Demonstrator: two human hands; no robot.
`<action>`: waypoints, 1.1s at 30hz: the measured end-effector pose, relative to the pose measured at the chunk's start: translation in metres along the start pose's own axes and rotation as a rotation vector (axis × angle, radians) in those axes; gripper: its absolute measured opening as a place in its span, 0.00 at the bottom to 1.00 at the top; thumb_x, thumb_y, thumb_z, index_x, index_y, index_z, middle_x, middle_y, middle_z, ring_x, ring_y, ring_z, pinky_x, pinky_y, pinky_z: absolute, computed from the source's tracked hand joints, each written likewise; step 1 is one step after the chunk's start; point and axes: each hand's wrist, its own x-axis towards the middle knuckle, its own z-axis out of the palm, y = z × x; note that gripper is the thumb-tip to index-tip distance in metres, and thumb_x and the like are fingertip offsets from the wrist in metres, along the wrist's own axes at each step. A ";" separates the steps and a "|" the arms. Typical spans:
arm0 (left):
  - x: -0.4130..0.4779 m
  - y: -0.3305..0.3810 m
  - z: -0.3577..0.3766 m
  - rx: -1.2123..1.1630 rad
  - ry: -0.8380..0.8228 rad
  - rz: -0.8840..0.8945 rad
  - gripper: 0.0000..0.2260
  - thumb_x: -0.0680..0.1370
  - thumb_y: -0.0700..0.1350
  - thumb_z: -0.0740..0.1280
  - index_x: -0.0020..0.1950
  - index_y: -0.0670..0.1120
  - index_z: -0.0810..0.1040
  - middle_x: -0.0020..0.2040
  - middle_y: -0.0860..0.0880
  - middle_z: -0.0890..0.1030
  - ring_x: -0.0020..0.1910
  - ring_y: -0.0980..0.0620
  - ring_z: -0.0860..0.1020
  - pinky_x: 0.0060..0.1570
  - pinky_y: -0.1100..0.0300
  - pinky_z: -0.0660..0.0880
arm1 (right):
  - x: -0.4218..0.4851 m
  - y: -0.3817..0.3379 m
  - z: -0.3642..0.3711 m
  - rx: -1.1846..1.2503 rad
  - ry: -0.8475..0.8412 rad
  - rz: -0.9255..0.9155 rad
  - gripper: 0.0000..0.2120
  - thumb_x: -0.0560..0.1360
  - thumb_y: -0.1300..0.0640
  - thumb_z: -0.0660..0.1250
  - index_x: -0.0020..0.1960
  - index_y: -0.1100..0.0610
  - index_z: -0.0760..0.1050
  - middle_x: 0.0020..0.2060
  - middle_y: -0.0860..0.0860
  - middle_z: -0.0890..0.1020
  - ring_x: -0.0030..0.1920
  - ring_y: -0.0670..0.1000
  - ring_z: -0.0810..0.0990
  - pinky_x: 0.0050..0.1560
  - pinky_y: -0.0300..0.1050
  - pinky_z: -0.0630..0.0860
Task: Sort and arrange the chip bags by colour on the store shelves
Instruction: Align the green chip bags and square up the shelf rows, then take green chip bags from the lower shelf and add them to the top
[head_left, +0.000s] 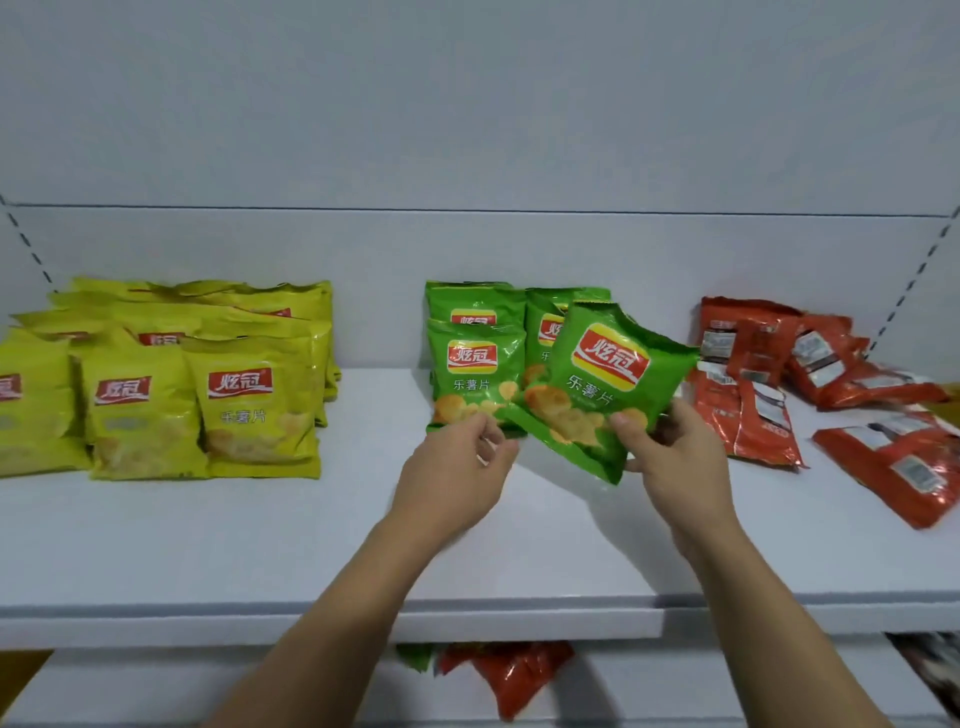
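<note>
A tilted green chip bag (602, 384) is held above the white shelf (260, 530); my right hand (670, 457) pinches its lower right corner. My left hand (457, 467) has its curled fingers at the bottom edge of a standing green bag (475, 374) and at the tilted bag's left corner. More green bags (540, 327) stand behind. Several yellow bags (249, 410) stand packed at the left. Several red bags (769, 384) lie in a loose heap at the right, mostly back side up.
The shelf's back wall rises behind the bags, with slotted uprights (904, 291) at both sides. On the lower shelf a red bag (519, 675) and a green bag (415, 657) show under the front edge.
</note>
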 end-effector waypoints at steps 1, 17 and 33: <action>0.007 -0.005 -0.004 0.119 0.002 0.040 0.06 0.76 0.56 0.65 0.45 0.55 0.72 0.42 0.58 0.78 0.44 0.53 0.78 0.43 0.57 0.74 | 0.010 0.003 0.001 -0.082 -0.011 -0.011 0.07 0.73 0.59 0.72 0.48 0.49 0.78 0.43 0.51 0.84 0.45 0.54 0.83 0.46 0.56 0.81; 0.080 -0.033 0.002 0.571 -0.006 0.242 0.05 0.79 0.47 0.61 0.54 0.49 0.70 0.52 0.50 0.79 0.52 0.45 0.79 0.42 0.55 0.67 | 0.103 0.027 0.021 -0.556 0.056 0.084 0.13 0.73 0.54 0.72 0.54 0.54 0.74 0.45 0.51 0.83 0.43 0.51 0.82 0.50 0.53 0.80; 0.059 -0.025 -0.002 0.530 0.016 0.270 0.08 0.78 0.53 0.61 0.53 0.51 0.71 0.51 0.52 0.78 0.50 0.48 0.77 0.42 0.56 0.69 | 0.097 0.018 0.016 -0.827 -0.181 0.043 0.36 0.70 0.41 0.72 0.72 0.55 0.66 0.63 0.53 0.77 0.59 0.53 0.77 0.55 0.48 0.74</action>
